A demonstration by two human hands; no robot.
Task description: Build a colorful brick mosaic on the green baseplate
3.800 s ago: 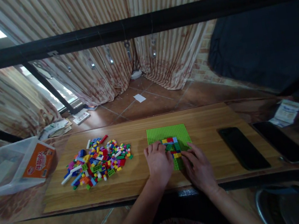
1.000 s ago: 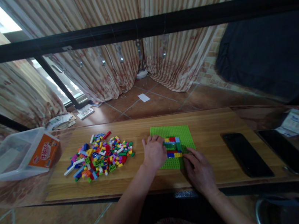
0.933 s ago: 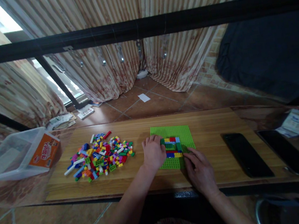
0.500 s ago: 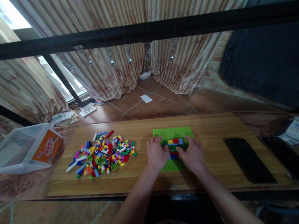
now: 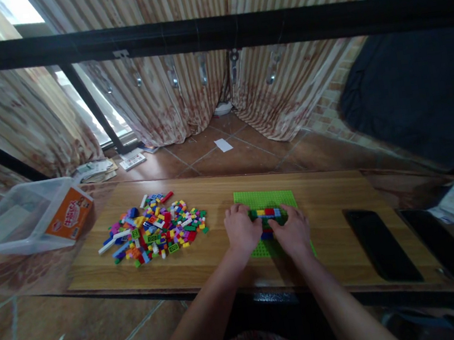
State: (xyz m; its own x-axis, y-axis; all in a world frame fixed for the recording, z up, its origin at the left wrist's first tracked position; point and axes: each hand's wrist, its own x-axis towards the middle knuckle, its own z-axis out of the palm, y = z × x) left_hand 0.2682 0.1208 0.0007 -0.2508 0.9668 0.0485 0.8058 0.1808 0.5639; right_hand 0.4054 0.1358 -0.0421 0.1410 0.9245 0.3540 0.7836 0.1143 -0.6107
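Note:
A block of stacked toy bricks (image 5: 267, 212), with red, yellow, light blue, green and dark blue pieces, sits on a lime-green baseplate (image 5: 259, 194). My left hand (image 5: 243, 229) grips the block's left side, thumb on the near face. On the opposite side, my right hand (image 5: 293, 234) is curled round it with the thumb against the front. Fingers and palms cover both ends of the block, so whether a separate piece is held there cannot be seen.
A heap of loose colourful bricks (image 5: 155, 231) lies left on the wooden table (image 5: 200, 193). Beyond it stands a clear plastic bin (image 5: 38, 210) with an orange label. Two black phones (image 5: 383, 243) lie at the right. A dark rail (image 5: 191, 34) crosses behind the table.
The camera view has shifted slightly. Both hands stay on the brick block, with only small changes in finger position.

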